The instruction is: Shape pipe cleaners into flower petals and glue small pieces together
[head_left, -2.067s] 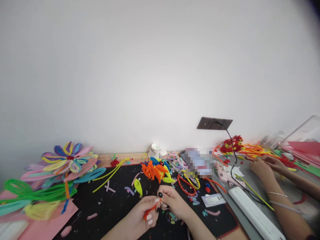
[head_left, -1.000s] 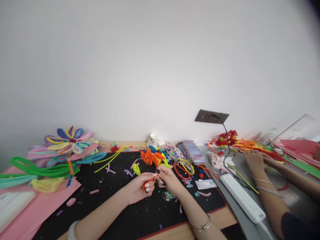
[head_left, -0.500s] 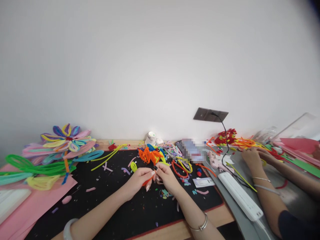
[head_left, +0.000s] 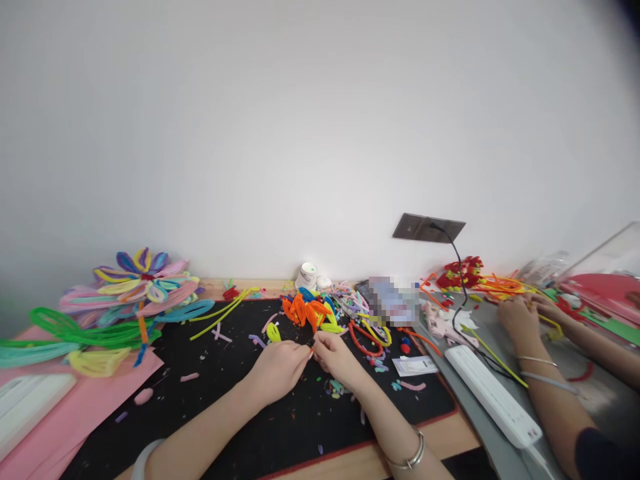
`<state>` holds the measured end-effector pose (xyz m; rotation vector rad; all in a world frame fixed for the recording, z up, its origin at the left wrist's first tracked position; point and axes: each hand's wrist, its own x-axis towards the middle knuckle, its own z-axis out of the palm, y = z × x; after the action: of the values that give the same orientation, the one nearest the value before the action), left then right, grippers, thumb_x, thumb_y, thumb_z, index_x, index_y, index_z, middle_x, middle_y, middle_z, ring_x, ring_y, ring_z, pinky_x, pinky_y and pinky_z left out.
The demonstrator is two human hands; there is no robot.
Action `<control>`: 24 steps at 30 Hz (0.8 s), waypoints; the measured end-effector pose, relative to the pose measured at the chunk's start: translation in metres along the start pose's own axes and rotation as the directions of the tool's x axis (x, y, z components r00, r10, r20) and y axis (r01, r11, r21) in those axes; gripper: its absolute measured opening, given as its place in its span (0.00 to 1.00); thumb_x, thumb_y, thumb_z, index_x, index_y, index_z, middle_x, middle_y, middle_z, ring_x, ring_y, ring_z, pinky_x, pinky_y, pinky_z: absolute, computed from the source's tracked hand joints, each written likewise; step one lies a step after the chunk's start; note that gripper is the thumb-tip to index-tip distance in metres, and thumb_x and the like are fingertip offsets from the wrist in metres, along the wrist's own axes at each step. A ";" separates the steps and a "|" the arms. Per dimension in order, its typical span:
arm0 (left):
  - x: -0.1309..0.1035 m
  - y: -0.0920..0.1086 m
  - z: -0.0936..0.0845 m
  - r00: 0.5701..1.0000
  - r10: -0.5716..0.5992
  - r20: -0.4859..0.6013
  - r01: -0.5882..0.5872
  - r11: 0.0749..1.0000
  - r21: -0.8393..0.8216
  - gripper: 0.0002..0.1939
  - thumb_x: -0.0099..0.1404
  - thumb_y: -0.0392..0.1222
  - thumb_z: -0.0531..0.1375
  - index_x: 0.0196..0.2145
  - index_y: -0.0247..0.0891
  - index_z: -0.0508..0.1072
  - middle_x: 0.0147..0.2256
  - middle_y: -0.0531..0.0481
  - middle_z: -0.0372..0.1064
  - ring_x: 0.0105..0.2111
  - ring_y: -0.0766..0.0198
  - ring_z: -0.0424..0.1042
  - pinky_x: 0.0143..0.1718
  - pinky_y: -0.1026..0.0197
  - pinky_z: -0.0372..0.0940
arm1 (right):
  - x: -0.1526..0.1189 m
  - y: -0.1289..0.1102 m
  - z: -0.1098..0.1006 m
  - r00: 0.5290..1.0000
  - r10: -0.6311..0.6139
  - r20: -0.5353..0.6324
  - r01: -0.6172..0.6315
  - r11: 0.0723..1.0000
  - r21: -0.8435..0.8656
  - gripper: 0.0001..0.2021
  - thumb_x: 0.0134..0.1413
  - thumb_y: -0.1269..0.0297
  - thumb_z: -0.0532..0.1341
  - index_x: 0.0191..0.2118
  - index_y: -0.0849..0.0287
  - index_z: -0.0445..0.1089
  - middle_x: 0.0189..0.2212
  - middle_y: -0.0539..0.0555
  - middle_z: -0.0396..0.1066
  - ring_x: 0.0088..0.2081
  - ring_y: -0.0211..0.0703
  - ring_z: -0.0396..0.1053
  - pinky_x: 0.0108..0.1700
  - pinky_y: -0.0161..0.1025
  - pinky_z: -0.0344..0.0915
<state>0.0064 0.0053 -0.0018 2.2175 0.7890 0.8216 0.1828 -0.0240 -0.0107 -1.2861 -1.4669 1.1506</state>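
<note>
My left hand (head_left: 281,369) and my right hand (head_left: 336,358) meet above the black mat (head_left: 240,427), fingertips pinched together. Between them they grip the lower end of an orange pipe cleaner (head_left: 315,322), which runs up toward a bunch of orange fuzzy loops (head_left: 297,311). How the fingers lie on it is largely hidden. Blue and yellow loops sit against the orange ones, and a small yellow-green loop (head_left: 273,333) lies just beyond my left hand. Teal and green clippings (head_left: 336,388) are scattered below my right hand.
Multicoloured pipe-cleaner flowers (head_left: 145,287) and green loops (head_left: 90,330) lie at the left on pink paper (head_left: 107,393). A paper cup (head_left: 307,276) stands by the wall. At right are a pixelated phone (head_left: 393,303), a power strip (head_left: 493,395) with cable, and another person's hands (head_left: 520,320).
My left hand has turned so its back now covers the fingers and the orange piece that hung below them. The view has shifted slightly left. The other person's hands still work at the right.
</note>
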 end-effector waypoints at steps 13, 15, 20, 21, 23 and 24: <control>0.006 -0.001 0.002 0.891 -0.175 0.418 0.448 0.481 -0.754 0.25 0.63 0.64 0.65 0.25 0.38 0.72 0.15 0.56 0.62 0.16 0.68 0.56 0.23 0.63 0.53 | -0.015 -0.017 0.000 0.992 -0.124 -0.034 0.122 0.990 -0.067 0.18 0.67 0.54 0.55 0.26 0.52 0.55 0.23 0.45 0.54 0.26 0.41 0.51 0.29 0.39 0.49; 0.005 -0.001 0.002 0.870 -0.171 0.462 0.489 0.403 -0.773 0.25 0.60 0.63 0.67 0.25 0.38 0.72 0.14 0.58 0.60 0.15 0.69 0.53 0.21 0.63 0.52 | -0.017 -0.017 0.000 0.988 -0.144 -0.049 0.138 0.985 -0.103 0.19 0.67 0.53 0.56 0.25 0.52 0.54 0.22 0.45 0.52 0.26 0.40 0.50 0.29 0.39 0.48; 0.001 0.001 0.000 0.853 -0.217 0.475 0.521 0.421 -0.742 0.25 0.61 0.63 0.67 0.24 0.37 0.72 0.12 0.60 0.55 0.14 0.70 0.51 0.19 0.64 0.51 | -0.018 -0.021 -0.005 0.994 -0.111 0.017 0.112 0.984 -0.142 0.20 0.68 0.52 0.54 0.25 0.54 0.57 0.23 0.46 0.56 0.27 0.41 0.54 0.32 0.40 0.51; 0.000 0.001 -0.001 0.846 -0.225 0.482 0.531 0.430 -0.730 0.25 0.61 0.63 0.67 0.24 0.37 0.73 0.12 0.61 0.55 0.14 0.70 0.51 0.19 0.64 0.51 | -0.019 -0.023 -0.005 0.994 -0.097 0.043 0.102 0.984 -0.143 0.19 0.68 0.52 0.54 0.26 0.54 0.58 0.23 0.46 0.57 0.27 0.41 0.55 0.32 0.40 0.52; -0.002 0.002 -0.002 0.836 -0.233 0.497 0.547 0.438 -0.714 0.25 0.60 0.63 0.67 0.24 0.37 0.73 0.12 0.60 0.55 0.14 0.70 0.51 0.19 0.64 0.52 | -0.020 -0.026 -0.005 0.993 -0.080 0.089 0.092 0.985 -0.148 0.19 0.68 0.51 0.55 0.26 0.54 0.59 0.23 0.46 0.57 0.27 0.40 0.55 0.32 0.39 0.52; -0.003 0.003 -0.003 0.834 -0.236 0.499 0.550 0.436 -0.713 0.25 0.60 0.63 0.68 0.24 0.37 0.74 0.12 0.60 0.55 0.14 0.70 0.51 0.19 0.64 0.52 | -0.020 -0.027 -0.005 0.991 -0.077 0.106 0.092 0.984 -0.151 0.20 0.68 0.52 0.55 0.25 0.54 0.58 0.22 0.45 0.56 0.27 0.40 0.55 0.32 0.39 0.51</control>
<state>0.0032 0.0022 0.0013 1.1411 0.5327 0.4048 0.1841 -0.0448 0.0163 -1.2726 -1.6973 1.0751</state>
